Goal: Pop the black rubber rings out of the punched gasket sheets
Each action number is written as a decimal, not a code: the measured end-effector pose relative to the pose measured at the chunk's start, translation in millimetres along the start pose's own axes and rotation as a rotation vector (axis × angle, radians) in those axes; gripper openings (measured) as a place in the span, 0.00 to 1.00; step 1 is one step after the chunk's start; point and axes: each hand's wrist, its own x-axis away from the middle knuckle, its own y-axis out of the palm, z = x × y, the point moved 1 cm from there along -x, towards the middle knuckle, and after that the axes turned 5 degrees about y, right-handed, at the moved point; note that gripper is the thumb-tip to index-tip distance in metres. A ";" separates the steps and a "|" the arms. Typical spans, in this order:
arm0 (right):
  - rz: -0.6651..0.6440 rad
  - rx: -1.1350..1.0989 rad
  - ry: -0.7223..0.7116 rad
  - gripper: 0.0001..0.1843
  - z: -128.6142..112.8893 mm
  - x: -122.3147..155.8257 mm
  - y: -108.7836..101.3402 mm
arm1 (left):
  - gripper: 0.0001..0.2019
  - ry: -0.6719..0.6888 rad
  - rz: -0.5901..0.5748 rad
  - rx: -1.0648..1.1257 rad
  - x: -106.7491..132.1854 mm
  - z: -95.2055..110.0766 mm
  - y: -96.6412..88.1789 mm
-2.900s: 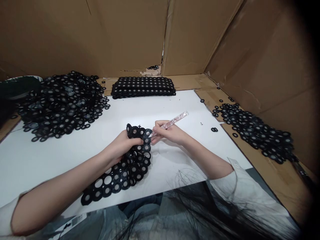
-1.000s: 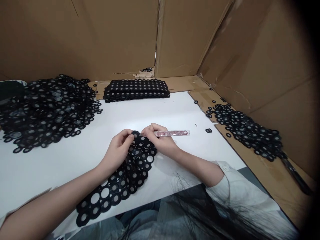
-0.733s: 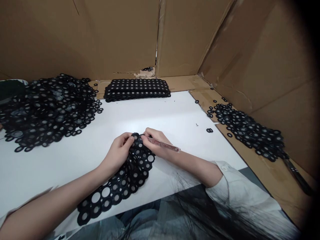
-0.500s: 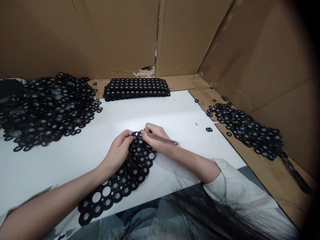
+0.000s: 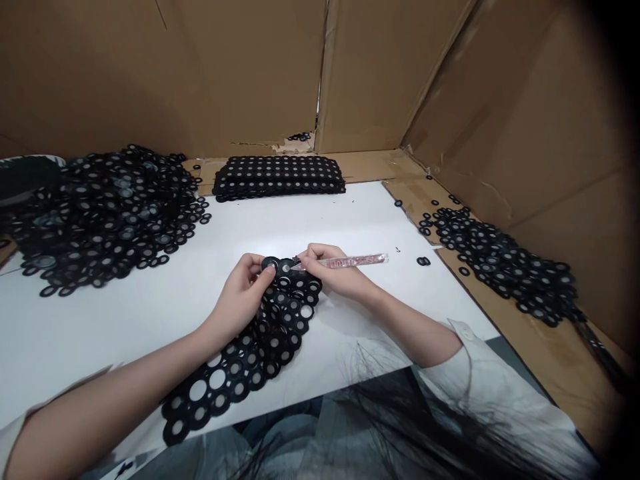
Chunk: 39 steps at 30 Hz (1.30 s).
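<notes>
Head view: left hand (image 5: 246,288) fingers pinch one black-ring mesh (image 5: 274,343) lying partly on white tabletop (image 5: 280,221), right hand (image 5: 334,267) fingers grip one clear-handled pointed tool (image 5: 356,261) at the mesh's edge, two ring piles (image 5: 505,260) flanking.

Soft light, brightest on the flat white counter (image 5: 280,223); tall brown cardboard walls (image 5: 175,73) dimmer; right edge fades to black.

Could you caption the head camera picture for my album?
Left hand gripping a sheet of joined black rings, right hand holding a slim clear-handled tool near its edge.
</notes>
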 end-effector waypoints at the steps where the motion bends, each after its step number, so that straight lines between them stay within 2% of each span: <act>1: -0.004 -0.003 0.007 0.16 0.4 -0.2 -0.7 | 0.10 0.000 0.000 0.005 -0.3 0.1 -0.3; 10: -0.018 0.080 -0.064 0.14 -2.8 1.6 2.3 | 0.12 0.064 -0.074 -0.136 -0.5 -2.0 -2.5; 15: 0.107 0.402 -0.148 0.10 -3.4 2.8 13.8 | 0.12 -0.029 -0.087 -0.010 3.5 -1.2 0.8; 18: 0.154 0.486 -0.207 0.10 -2.0 0.8 17.7 | 0.10 -0.059 -0.129 0.082 5.6 1.8 3.2; 20: 0.163 0.468 -0.187 0.11 -0.6 -1.0 15.4 | 0.10 -0.073 -0.175 0.121 5.6 2.6 3.7; 23: 0.084 0.309 -0.077 0.11 1.0 -2.6 6.1 | 0.08 -0.070 -0.200 0.093 3.1 -0.3 1.4; 26: 0.006 0.086 0.006 0.12 1.0 -2.5 -4.1 | 0.09 -0.038 -0.149 0.008 -0.7 -6.7 -3.0; 30: -0.019 -0.085 0.043 0.14 1.7 -3.1 -10.3 | 0.11 -0.001 -0.065 -0.023 -3.4 -10.9 -7.2; 33: -0.038 -0.115 0.036 0.14 2.5 -3.6 -9.8 | 0.14 0.054 -0.056 -0.063 -3.8 -7.2 -7.6; 36: -0.038 -0.086 0.028 0.15 1.1 -2.6 -8.1 | 0.12 0.123 -0.060 -0.157 -4.8 -1.7 -6.7; 39: -0.037 -0.027 0.014 0.14 -3.0 0.1 -5.9 | 0.12 0.116 -0.070 -0.220 -6.1 0.5 -5.7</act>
